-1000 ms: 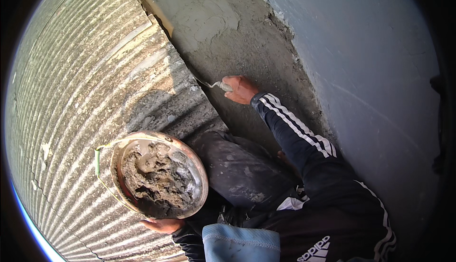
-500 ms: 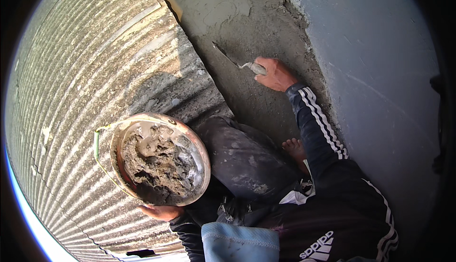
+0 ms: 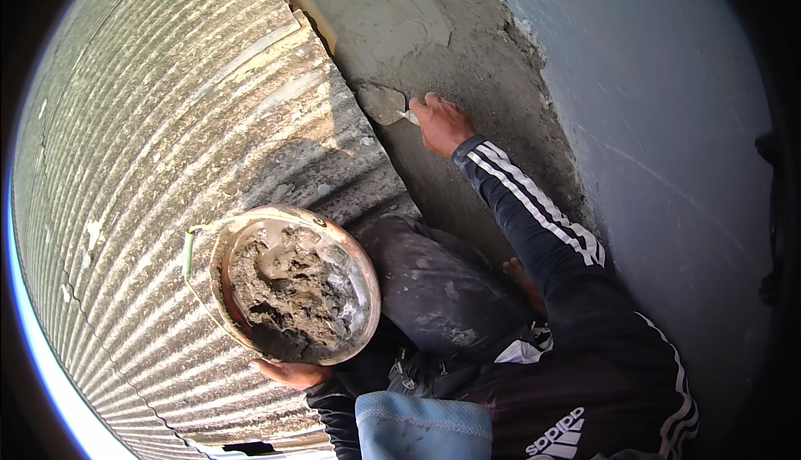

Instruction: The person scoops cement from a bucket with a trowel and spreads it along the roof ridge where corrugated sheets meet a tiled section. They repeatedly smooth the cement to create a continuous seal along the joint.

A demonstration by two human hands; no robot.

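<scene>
In my right hand [image 3: 442,123] is a trowel [image 3: 384,105], fingers closed round its handle. Its blade lies broad side up over the grey mortar surface [image 3: 467,68], close to the edge of the corrugated roofing. My left hand [image 3: 292,373] supports a bucket [image 3: 373,281] at its lower rim, fingers wrapped under it and partly hidden. Lumpy wet mortar [image 3: 292,293] fills much of the bucket, which is tilted so that its mouth faces me. A thin wire handle with a green grip [image 3: 188,253] hangs off the bucket's left side.
Corrugated roofing sheets [image 3: 167,168] spread across the left, ending in a ragged edge along the mortar strip. A smooth grey wall [image 3: 651,126] rises on the right. My bent knee [image 3: 434,285] and bare foot [image 3: 524,281] sit between bucket and wall.
My right hand has moved left with the trowel, and the blade has turned from edge-on to flat, nearer the roofing edge. The bucket has shifted slightly right in the picture.
</scene>
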